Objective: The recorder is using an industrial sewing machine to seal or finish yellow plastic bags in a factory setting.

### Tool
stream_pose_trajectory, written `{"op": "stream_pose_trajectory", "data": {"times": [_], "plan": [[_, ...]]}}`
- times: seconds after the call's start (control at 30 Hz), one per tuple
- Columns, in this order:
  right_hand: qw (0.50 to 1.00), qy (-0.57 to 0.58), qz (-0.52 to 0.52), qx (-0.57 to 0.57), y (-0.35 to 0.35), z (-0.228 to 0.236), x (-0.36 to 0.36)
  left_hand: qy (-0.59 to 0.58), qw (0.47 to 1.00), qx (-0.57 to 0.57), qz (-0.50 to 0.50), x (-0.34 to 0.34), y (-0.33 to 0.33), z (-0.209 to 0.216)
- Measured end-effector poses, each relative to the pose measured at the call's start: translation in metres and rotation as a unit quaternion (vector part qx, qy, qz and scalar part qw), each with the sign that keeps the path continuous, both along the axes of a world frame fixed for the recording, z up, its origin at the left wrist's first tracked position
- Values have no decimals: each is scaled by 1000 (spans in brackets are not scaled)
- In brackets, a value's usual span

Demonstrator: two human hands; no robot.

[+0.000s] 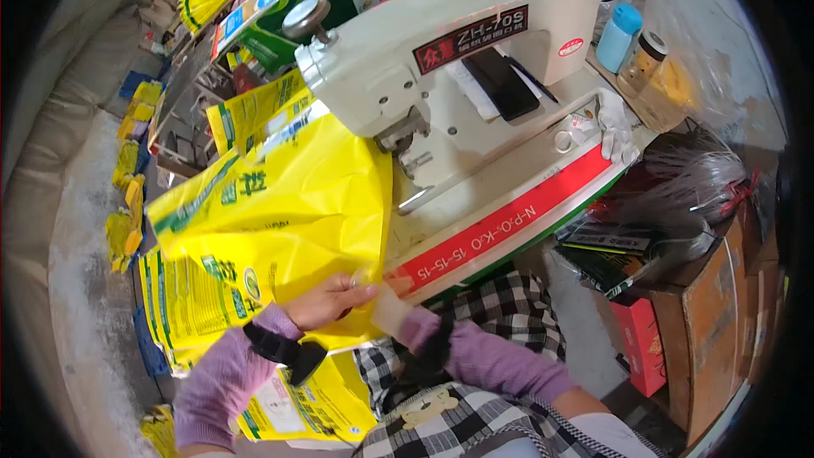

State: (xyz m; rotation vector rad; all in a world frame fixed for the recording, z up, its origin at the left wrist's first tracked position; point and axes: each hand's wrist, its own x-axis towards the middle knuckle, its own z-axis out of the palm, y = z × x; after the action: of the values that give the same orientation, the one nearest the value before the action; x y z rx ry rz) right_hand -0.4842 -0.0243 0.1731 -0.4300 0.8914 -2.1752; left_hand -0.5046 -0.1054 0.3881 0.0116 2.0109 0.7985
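A large yellow printed bag (314,229) lies beside and below the head of a cream sewing machine (381,59). My left hand (326,301) pinches the bag near its lower right edge, with thumb and fingers closed on the plastic. Close by is my right hand (392,301), smeared by motion at that same edge, so its grip cannot be made out. More yellow bags (182,305) hang underneath to the left, and another bag (301,403) spreads below my left wrist. Purple knitted sleeves cover both forearms.
On the machine bed lie a black phone (502,85), a pen (532,79) and a white glove (616,127). A blue bottle (619,38) and a jar (644,61) stand behind at right. Cardboard boxes (704,331) are at the right; folded yellow bundles (127,212) line the left floor.
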Motion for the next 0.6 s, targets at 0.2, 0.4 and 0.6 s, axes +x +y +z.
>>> {"op": "stream_pose_trajectory", "data": {"times": [0.2, 0.4, 0.6], "plan": [[967, -241, -82, -25, 81, 105, -35, -8, 959, 155, 238, 1, 18, 8], [952, -25, -287, 105, 63, 69, -33, 461, 756, -105, -453, -46, 48, 26], [930, 53, -292, 217, 69, 93, -27, 290, 771, -28, -566, -46, 57, 22]]}}
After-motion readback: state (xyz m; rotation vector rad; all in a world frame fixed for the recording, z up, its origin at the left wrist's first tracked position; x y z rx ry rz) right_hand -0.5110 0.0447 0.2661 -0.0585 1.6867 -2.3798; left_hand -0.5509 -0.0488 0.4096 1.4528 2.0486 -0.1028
